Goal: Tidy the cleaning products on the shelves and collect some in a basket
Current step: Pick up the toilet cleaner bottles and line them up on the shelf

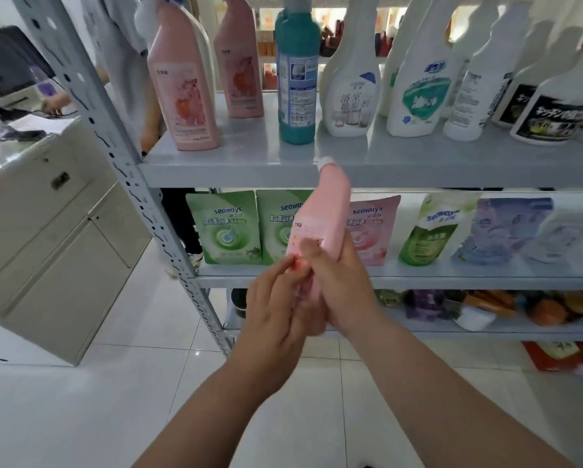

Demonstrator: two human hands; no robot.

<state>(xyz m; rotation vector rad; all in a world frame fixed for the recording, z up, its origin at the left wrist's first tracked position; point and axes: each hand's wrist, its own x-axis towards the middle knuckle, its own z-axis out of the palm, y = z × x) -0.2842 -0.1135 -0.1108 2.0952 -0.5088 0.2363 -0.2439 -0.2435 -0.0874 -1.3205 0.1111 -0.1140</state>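
Pink bottle (320, 224) held up in front of the shelves, tilted, white cap at the front lip of the upper shelf (236, 170); lower body of it wrapped by the right hand (340, 285), fingers clenched round it; left hand (276, 305) pressed against the bottle's base from the left, fingers partly bent, forefinger stretched out along the label, grip not plain to see.

On the upper shelf, two more pink bottles (185, 86) at the left end, then a teal bottle (297, 72), then a row of white spray bottles (351, 82) running right; bare stretch of shelf board along the front edge before them, widest between the pink pair and the teal one.

On the middle shelf (486, 278), green pouches (226, 228) upright just behind the held bottle, pink pouch (373, 228) beside it, further pouches to the right, blurred.

Perforated grey upright (141, 184) slanting at the left edge; beyond it a pale cabinet (53, 251); open tiled floor (80, 417) below both forearms.
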